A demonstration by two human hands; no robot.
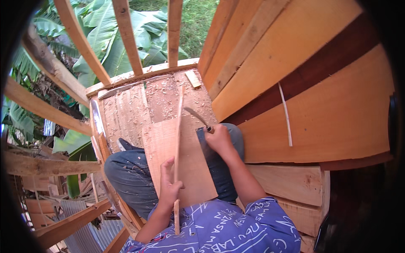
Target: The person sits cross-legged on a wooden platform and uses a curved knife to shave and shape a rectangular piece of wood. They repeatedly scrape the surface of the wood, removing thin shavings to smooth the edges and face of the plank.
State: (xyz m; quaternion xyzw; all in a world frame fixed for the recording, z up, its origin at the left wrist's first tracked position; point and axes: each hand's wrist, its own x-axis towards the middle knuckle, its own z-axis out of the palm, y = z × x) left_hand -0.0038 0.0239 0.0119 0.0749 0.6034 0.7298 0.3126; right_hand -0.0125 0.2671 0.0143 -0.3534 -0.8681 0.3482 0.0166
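Observation:
My left hand [169,185] is closed round the lower part of a long thin wooden strip [179,130], which runs upright from my shirt toward the floor ahead. In my right hand [217,138] is the dark handle of a knife [196,114] with a curved blade. The blade points up and left, its tip close to the strip; whether they touch I cannot tell. A flat wooden board [192,168] rests across my lap beneath the strip, between my bent legs.
Wood shavings [160,86] litter the plank floor [126,109]. A small wood offcut [193,79] lies at the far end. Railing slats [126,36] rise ahead and at left, with banana leaves beyond. At right stands a plank wall [329,114] with a thin pale stick [285,114] against it.

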